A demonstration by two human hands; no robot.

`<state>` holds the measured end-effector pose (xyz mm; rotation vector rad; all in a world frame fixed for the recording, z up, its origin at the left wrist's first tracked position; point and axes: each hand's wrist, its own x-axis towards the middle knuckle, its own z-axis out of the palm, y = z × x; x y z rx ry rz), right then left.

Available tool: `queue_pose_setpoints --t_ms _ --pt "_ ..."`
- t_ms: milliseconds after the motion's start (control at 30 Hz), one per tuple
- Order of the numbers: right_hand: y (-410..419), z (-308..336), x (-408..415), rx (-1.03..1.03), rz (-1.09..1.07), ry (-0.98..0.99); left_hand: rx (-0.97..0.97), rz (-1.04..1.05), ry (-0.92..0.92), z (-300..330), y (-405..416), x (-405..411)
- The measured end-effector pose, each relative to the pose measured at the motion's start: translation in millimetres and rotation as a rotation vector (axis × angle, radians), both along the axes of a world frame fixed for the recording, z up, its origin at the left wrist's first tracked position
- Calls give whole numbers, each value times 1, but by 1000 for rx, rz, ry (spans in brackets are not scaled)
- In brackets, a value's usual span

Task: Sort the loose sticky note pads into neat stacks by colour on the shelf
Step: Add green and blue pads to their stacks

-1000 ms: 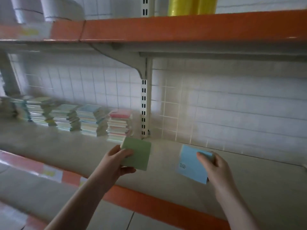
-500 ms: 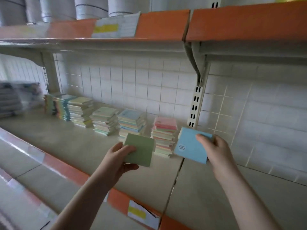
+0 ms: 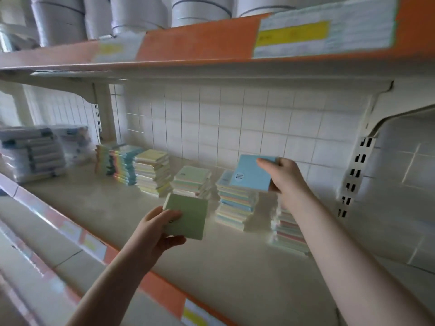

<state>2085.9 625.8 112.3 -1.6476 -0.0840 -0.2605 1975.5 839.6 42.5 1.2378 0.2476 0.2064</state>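
A green pad (image 3: 187, 215) sits gripped in the left hand (image 3: 154, 234) above the shelf (image 3: 117, 208), in front of the stacks. The right hand (image 3: 286, 176) grips a blue pad (image 3: 253, 172) just over the blue-topped stack (image 3: 235, 203). White rolls (image 3: 138, 12) stand on the shelf above.

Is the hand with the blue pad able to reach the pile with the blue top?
Probably yes. The right hand holds the blue pad just above the blue-topped stack, and nothing lies between them.
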Motion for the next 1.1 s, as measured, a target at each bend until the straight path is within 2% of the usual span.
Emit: queue_pose_setpoints --t_ms 267,467,567,833,967,1100 --pt "47 -17 57 -99 -225 80 -11 -50 47 4 102 37" --pt "56 -34 59 -569 -483 88 -33 -124 34 16 131 62" --pt "60 -35 61 -668 -509 92 -2 -133 18 20 134 76" --pt "56 -32 53 -680 -572 -80 213 -100 -55 50 111 129" --pt "46 -24 27 -756 -576 -207 352 -79 -83 69 81 154" --pt "27 -20 -2 -859 -580 -277 585 -49 46 63 58 185"
